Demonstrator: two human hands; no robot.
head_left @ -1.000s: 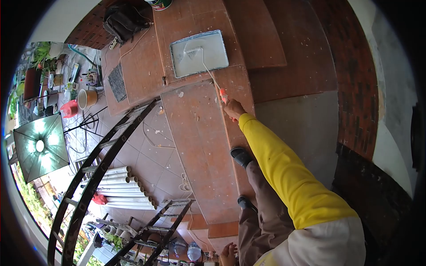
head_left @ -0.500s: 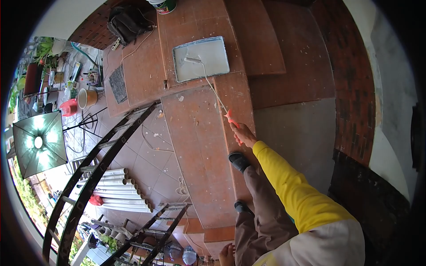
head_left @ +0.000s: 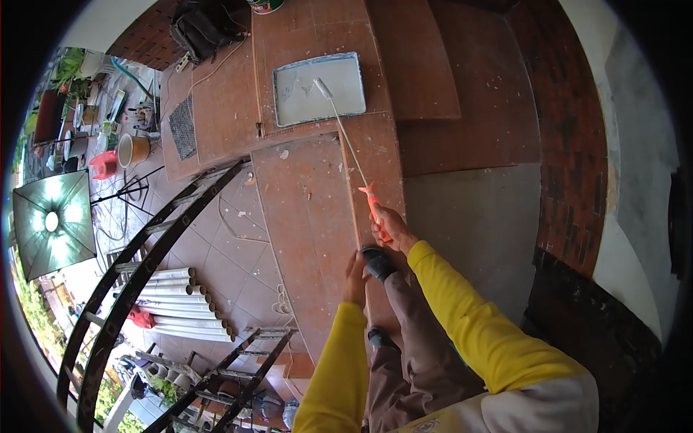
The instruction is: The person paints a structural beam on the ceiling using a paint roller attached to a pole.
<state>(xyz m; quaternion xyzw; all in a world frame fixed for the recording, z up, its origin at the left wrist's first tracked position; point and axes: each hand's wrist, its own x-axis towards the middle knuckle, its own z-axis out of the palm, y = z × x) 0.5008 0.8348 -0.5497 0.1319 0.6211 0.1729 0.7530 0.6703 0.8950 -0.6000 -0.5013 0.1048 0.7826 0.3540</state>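
My right hand (head_left: 392, 228) is closed around the orange handle of a small paint roller (head_left: 351, 148). Its thin wire frame reaches away from me, and the white roller sleeve is over the paint tray (head_left: 279, 108). This blue-rimmed tray holds white paint; whether the roller touches the paint is hard to tell. My left hand (head_left: 355, 276) is beside my dark shoe (head_left: 379, 263), its fingers extended toward the roller handle but apart from it. Nothing shows in that hand. Both sleeves are yellow.
Reddish steps carry the tray, a dark bag (head_left: 203, 30) and a paint bucket (head_left: 265, 4). To the left stand a black ladder (head_left: 148, 252), a lit softbox lamp (head_left: 54, 222) and a stack of white pipes (head_left: 180, 307). Another ladder (head_left: 231, 375) stands at lower left.
My left hand has come up from the bottom edge toward the roller handle. The roller has lifted and turned in the tray, its sleeve now pointing away, and my right hand is slightly lower.
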